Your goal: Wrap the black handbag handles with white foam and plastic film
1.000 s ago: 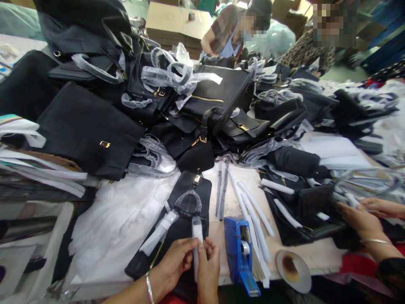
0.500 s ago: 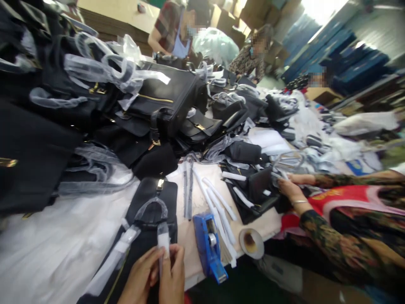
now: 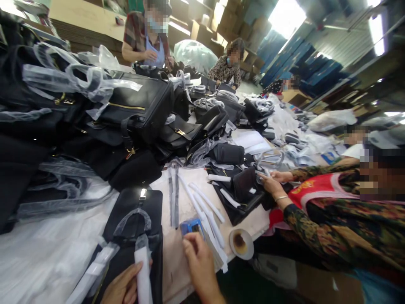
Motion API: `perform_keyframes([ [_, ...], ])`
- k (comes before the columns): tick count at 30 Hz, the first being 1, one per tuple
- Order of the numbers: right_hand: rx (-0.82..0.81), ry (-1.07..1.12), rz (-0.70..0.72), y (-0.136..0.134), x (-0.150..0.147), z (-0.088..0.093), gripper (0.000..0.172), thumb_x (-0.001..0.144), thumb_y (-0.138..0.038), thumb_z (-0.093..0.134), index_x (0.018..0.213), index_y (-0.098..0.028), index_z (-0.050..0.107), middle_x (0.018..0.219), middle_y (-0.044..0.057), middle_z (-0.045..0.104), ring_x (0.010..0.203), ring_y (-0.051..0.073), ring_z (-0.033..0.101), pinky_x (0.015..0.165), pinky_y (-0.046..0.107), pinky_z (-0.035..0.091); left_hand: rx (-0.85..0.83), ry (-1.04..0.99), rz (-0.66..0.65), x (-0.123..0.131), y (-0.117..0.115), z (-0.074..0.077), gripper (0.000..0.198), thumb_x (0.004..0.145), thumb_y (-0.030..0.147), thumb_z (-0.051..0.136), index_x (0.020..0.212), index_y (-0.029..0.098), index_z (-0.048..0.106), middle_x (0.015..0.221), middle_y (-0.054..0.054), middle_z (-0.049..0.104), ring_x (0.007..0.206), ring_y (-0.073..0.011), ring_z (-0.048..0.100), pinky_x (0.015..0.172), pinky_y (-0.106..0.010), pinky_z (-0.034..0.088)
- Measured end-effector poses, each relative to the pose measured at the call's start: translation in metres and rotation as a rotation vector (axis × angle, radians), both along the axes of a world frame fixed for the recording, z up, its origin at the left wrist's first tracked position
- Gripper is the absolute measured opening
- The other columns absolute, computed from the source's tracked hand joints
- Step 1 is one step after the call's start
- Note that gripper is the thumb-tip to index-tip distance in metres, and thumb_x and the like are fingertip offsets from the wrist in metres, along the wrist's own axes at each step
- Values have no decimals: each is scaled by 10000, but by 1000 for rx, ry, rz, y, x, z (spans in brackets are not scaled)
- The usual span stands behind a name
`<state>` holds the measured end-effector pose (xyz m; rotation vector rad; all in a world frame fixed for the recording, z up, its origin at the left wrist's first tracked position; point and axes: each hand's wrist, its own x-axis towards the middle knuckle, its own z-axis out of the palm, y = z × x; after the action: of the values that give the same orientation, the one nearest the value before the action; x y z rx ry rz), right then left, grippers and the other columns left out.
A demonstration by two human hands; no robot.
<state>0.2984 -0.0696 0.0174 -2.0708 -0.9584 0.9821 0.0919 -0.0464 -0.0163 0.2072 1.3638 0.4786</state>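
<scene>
A black backpack (image 3: 134, 215) with a gold clasp and a plastic-wrapped top handle lies in front of me. My left hand (image 3: 125, 283) is closed around a shoulder strap (image 3: 144, 268) wrapped in white paper, clear film showing at its upper end. A second wrapped strap (image 3: 93, 270) lies along the bag's left side. Over the blue tape dispenser (image 3: 190, 226) is my right hand (image 3: 201, 266), with fingers curled and pressed together at its near part. The hand hides most of the dispenser, and whatever the fingertips hold cannot be made out.
White paper strips (image 3: 207, 211) and dark straps (image 3: 173, 196) lie right of the bag. A stained bowl (image 3: 241, 244) sits at the table edge. Black bags (image 3: 136, 97) are heaped behind. On the right, a co-worker's hands (image 3: 272, 181) handle another bag (image 3: 237, 198); other people stand farther back.
My right hand has left the wrapped strap and moved right to the tape dispenser. My left hand keeps hold of the strap. The view has swung to the right.
</scene>
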Motion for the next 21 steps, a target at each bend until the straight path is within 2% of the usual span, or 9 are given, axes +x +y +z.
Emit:
perform_keyframes([
  [2, -60, -154, -123, -4, 63, -4, 277, 897, -434, 460, 915, -225, 641, 798, 15, 695, 772, 187, 658, 721, 259, 483, -10, 1, 21, -1, 0, 3, 614, 491, 620, 840, 808, 107, 729, 489, 111, 218, 465, -45, 158, 403, -154, 209],
  [4, -148, -286, -232, -17, 120, -17, 337, 871, -472, 447, 943, -204, 639, 765, 33, 706, 716, 201, 668, 677, 272, 486, -24, 0, 39, -1, 1, 7, 584, 504, 585, 847, 816, 104, 736, 498, 105, 233, 461, -45, 163, 393, -157, 225],
  [7, -230, -363, -285, -48, 169, -41, 348, 854, -434, 416, 888, -175, 645, 728, 76, 712, 659, 233, 671, 632, 308, 480, -40, -10, 59, -1, 1, 8, 460, 542, 478, 854, 816, 127, 742, 497, 93, 264, 442, -48, 177, 373, -168, 248],
  [9, -259, -406, -261, -68, 175, -54, 324, 835, -395, 433, 867, -166, 660, 772, 106, 725, 711, 259, 683, 659, 330, 485, -57, -30, 74, -1, 0, 6, 423, 532, 415, 866, 820, 131, 742, 482, 102, 240, 429, -45, 177, 367, -165, 262],
  [12, -261, -456, -178, -83, 158, -72, 309, 802, -330, 506, 986, -148, 676, 992, 148, 729, 923, 290, 683, 761, 342, 497, -85, -44, 95, -3, -1, -1, 450, 507, 371, 878, 846, 113, 734, 471, 119, 207, 411, -34, 168, 356, -150, 256],
  [14, -248, -474, -110, -82, 144, -84, 325, 802, -289, 537, 1066, -148, 663, 1069, 145, 714, 987, 283, 668, 801, 336, 497, -93, -37, 103, -4, 0, -5, 446, 518, 354, 871, 865, 114, 726, 464, 123, 213, 395, -33, 175, 344, -146, 245],
  [17, -228, -496, -23, -69, 134, -100, 272, 859, -223, 480, 1050, -150, 658, 1011, 123, 718, 945, 255, 672, 826, 329, 493, -117, -9, 110, -3, 1, -6, 402, 534, 337, 863, 837, 124, 709, 456, 121, 240, 380, -32, 193, 337, -143, 251],
  [21, -204, -569, 33, -60, 135, -103, 300, 927, -188, 384, 1107, -136, 618, 1086, 144, 675, 1041, 256, 625, 916, 358, 458, -121, 9, 156, 1, 0, -3, 374, 548, 352, 855, 788, 117, 690, 470, 104, 330, 374, -12, 198, 326, -120, 214],
])
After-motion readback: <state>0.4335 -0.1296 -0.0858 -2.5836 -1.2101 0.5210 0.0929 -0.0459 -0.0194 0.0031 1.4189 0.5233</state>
